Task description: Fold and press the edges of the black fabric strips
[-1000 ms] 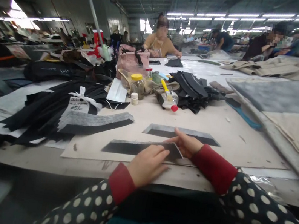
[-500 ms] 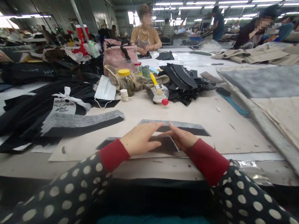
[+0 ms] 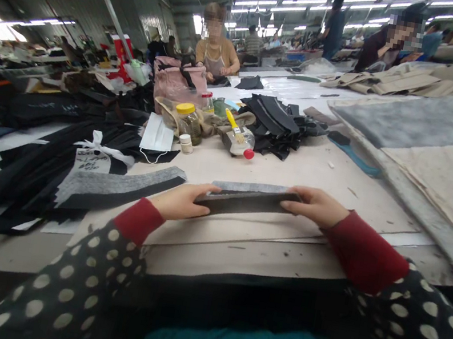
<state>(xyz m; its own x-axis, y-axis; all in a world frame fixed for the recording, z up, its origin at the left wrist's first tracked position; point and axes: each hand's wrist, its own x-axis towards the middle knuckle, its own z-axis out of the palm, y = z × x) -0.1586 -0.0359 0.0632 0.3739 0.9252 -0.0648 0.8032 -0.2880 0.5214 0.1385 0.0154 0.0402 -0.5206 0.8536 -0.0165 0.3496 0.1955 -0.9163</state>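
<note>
A long dark fabric strip [image 3: 247, 200] is lifted off the beige work board [image 3: 278, 172] and held level between both hands. My left hand [image 3: 180, 200] grips its left end, fingers curled over the top edge. My right hand [image 3: 316, 206] grips its right end the same way. A second grey-edged strip [image 3: 245, 186] lies flat on the board just behind the held one.
A grey and black fabric piece [image 3: 115, 184] and a heap of black cloth [image 3: 36, 166] lie at left. Behind are a yellow-lidded jar [image 3: 186, 121], a glue bottle with brush [image 3: 238, 139], a face mask [image 3: 156, 137] and stacked black pieces [image 3: 277, 123]. Large grey and beige sheets [image 3: 441, 153] fill the right. Other people work at the far end.
Both hands were pressing the near strip flat on the board. Now they have moved apart to its ends and lifted it off the board.
</note>
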